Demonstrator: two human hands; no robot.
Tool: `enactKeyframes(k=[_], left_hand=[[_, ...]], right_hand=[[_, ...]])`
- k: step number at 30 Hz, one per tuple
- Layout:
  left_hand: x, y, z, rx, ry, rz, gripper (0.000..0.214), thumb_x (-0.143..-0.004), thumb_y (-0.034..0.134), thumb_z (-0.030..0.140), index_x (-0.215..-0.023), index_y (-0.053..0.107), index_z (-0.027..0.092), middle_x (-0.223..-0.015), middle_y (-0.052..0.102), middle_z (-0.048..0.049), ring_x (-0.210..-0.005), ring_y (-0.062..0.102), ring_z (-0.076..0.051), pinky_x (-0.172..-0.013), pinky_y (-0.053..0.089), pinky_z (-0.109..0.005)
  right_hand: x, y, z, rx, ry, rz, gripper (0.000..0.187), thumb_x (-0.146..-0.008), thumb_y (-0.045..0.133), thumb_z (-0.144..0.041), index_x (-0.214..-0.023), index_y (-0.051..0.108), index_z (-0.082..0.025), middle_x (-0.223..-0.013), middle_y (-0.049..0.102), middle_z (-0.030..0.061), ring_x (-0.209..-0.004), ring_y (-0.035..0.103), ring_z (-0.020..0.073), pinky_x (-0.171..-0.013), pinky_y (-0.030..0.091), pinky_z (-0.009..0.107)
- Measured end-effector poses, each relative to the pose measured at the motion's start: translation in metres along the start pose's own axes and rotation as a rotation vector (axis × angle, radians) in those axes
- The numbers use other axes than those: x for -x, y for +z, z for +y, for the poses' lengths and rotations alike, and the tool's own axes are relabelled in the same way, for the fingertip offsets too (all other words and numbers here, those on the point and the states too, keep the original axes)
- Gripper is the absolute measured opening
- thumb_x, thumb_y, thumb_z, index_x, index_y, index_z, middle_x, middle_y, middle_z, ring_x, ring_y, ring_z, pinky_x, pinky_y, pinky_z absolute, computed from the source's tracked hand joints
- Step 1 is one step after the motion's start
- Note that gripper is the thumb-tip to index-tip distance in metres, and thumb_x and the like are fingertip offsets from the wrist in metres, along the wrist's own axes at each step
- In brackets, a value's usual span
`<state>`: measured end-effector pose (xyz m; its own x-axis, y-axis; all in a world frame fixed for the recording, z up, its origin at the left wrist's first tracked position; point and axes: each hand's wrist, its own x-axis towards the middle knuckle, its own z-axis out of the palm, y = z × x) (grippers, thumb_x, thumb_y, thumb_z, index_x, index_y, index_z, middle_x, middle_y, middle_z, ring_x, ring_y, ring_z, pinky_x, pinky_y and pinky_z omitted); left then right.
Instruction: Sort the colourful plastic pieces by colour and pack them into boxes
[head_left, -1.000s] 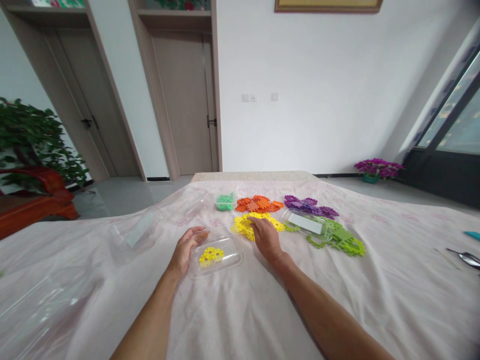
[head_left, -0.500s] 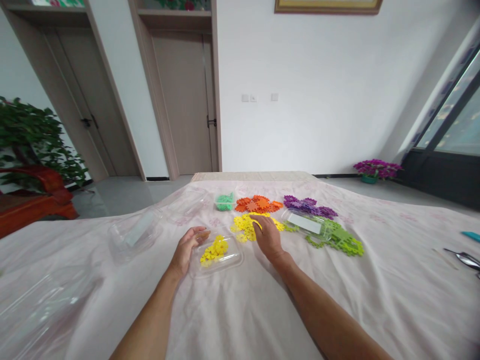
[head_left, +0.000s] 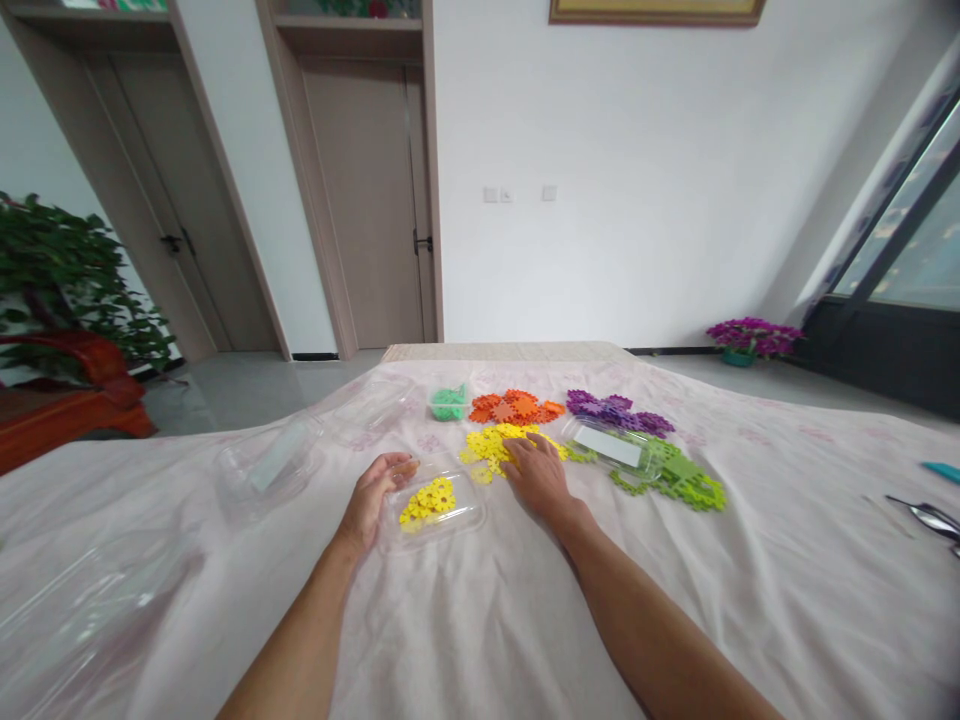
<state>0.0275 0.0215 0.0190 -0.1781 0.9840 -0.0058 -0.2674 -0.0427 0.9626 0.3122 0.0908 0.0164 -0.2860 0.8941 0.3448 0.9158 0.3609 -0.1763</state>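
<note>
My left hand (head_left: 373, 498) grips the left rim of a clear plastic tray (head_left: 457, 520) that lies on the pink cloth with several yellow snowflake pieces (head_left: 427, 497) in it. My right hand (head_left: 540, 477) rests palm down on the loose pile of yellow pieces (head_left: 491, 445) just right of the tray, fingers stretched over them. Whether any piece is under the fingers I cannot make out. Beyond lie orange pieces (head_left: 516, 407), purple pieces (head_left: 615, 410) and light green pieces (head_left: 686, 482).
A small tub of green pieces (head_left: 449, 402) stands at the back. Another clear tray with a white label (head_left: 615, 447) lies on the light green pieces. Empty clear trays (head_left: 270, 462) sit to the left. Metal tools (head_left: 926, 515) lie at the right edge.
More yellow pieces have landed in the tray. My right hand went from the yellow pile toward the tray and is back flat on the pile. My left hand has kept its grip.
</note>
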Motion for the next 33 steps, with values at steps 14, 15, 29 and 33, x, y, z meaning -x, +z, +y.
enactKeyframes(k=[14, 15, 29, 33], left_hand=[[-0.002, -0.002, -0.002, 0.015, -0.01, -0.011, 0.039, -0.059, 0.064, 0.02, -0.097, 0.063, 0.017, -0.101, 0.075, -0.0089, -0.101, 0.067, -0.024, -0.1, 0.04, -0.037], [-0.002, -0.002, -0.003, 0.016, -0.01, -0.013, 0.039, -0.058, 0.064, 0.02, -0.097, 0.064, 0.017, -0.101, 0.075, -0.0088, -0.101, 0.067, -0.024, -0.1, 0.04, -0.037], [-0.004, -0.003, -0.004, 0.01, -0.01, -0.012, 0.036, -0.059, 0.065, 0.02, -0.095, 0.064, 0.017, -0.1, 0.075, -0.0085, -0.103, 0.067, -0.025, -0.099, 0.041, -0.037], [-0.003, -0.002, -0.003, -0.003, -0.005, 0.001, 0.034, -0.06, 0.066, 0.023, -0.094, 0.064, 0.017, -0.099, 0.075, -0.0084, -0.102, 0.067, -0.025, -0.099, 0.041, -0.038]], right_hand=[[0.002, -0.001, -0.003, -0.358, 0.018, 0.34, 0.028, -0.095, 0.049, -0.03, -0.116, 0.067, -0.022, -0.103, 0.071, 0.007, -0.097, 0.061, 0.021, -0.089, 0.044, 0.032], [0.003, -0.001, -0.01, -0.431, -0.014, 0.387, 0.028, -0.095, 0.049, -0.03, -0.115, 0.067, -0.022, -0.105, 0.071, 0.0066, -0.097, 0.062, 0.0206, -0.09, 0.045, 0.032], [0.008, -0.01, -0.017, -0.194, -0.041, 0.202, 0.027, -0.093, 0.05, -0.024, -0.112, 0.069, -0.024, -0.119, 0.066, 0.0073, -0.113, 0.052, 0.0234, -0.099, 0.037, 0.037], [0.01, -0.005, -0.004, 0.005, 0.019, 0.08, 0.028, -0.089, 0.056, -0.032, -0.113, 0.069, -0.024, -0.127, 0.06, 0.0085, -0.12, 0.044, 0.0271, -0.1, 0.032, 0.04]])
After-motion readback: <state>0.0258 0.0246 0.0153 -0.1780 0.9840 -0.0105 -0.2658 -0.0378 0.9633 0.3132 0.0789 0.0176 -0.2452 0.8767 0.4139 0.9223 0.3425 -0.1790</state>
